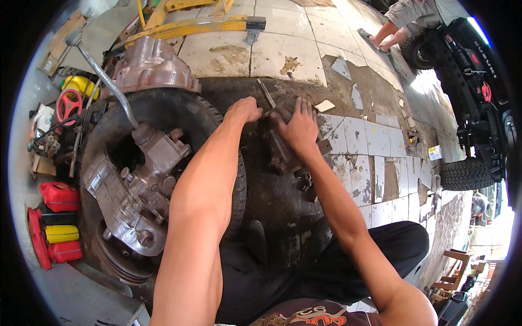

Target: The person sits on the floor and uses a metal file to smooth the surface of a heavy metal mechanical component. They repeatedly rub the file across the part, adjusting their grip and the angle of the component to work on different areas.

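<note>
My left hand [246, 110] is closed, knuckles up, just left of a dark, greasy metal housing [283, 149] on the floor. What its fingers hold is mostly hidden; a thin dark piece shows between the fist and the housing. On the housing's rounded far end lies my right hand [300, 126], fingers stretched out and pressed against it. Beyond the hands a thin metal shaft [266, 93] sticks up at a slant. Left of my forearm, a greasy gearbox [155, 168] with a long bent lever [103, 76] rests on a tyre [209, 108].
A bell-shaped casting [149, 65] sits behind the tyre, near a yellow steel frame [201, 26]. Red fuel cans [60, 196] stand at the left wall. Broken tiles [375, 138] cover the floor to the right. A black vehicle [470, 81] and another person's legs [389, 33] are farther off.
</note>
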Demonstrator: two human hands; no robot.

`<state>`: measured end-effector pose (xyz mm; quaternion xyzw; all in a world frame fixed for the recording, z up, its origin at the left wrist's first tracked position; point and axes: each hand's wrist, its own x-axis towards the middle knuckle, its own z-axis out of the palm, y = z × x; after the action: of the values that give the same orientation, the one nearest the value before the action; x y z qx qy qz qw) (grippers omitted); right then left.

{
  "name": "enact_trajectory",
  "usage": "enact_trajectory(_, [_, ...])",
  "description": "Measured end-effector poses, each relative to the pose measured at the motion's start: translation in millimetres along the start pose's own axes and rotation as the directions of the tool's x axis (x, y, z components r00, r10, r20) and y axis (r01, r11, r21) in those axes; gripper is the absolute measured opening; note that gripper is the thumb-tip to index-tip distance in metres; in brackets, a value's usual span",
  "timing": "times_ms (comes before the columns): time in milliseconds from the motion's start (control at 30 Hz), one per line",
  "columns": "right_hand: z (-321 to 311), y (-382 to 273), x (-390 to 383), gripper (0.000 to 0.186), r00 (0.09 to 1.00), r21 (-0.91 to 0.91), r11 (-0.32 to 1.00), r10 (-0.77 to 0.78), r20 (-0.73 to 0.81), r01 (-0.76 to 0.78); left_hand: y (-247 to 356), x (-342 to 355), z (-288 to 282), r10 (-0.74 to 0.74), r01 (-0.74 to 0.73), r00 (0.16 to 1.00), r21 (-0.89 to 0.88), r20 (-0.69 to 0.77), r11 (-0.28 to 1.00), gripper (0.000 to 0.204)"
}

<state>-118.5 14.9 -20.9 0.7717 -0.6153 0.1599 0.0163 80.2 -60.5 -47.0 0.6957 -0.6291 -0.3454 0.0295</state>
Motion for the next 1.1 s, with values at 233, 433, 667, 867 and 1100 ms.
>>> enact_trajectory(233, [0.8, 6.3, 4.2, 0.107, 0.999, -0.001, 1.0, -0.006, -0.039, 0.006, 4.7, -2.8, 0.0, -0.023, 0.023, 0.999, 0.004, 0.032, 1.0, 0.052])
enact_trajectory(433, [8.2, -4.3, -9.7, 0.111, 0.995, -0.132, 0.99, -0.06, -0.073, 0.05, -5.6, -0.5, 9.6, -0.048, 0.047, 0.999, 0.03, 0.018, 0.998, 0.054])
enact_trajectory(667, [-4.4, -4.7, 18.7, 0.115, 0.999, -0.13, 0.991, 0.02, 0.03, -0.015, -1.6, -7.7, -2.1, -0.065, 0.063, 0.997, 0.048, 0.05, 0.997, 0.057])
enact_trajectory(867, [-16.3, 3.4, 60.6, 0.117, 0.877, 0.013, 0.957, 0.261, 0.403, -0.291, 10.6, -13.3, -2.8, -0.088, 0.086, 0.99, 0.028, 0.106, 0.996, 0.055])
enact_trajectory(1100, [-29.3, 10.3, 89.4, 0.114, 0.684, 0.031, 0.901, 0.306, 0.662, -0.433, -0.9, 2.5, 13.1, -0.067, 0.065, 0.99, 0.021, 0.123, 0.998, 0.051])
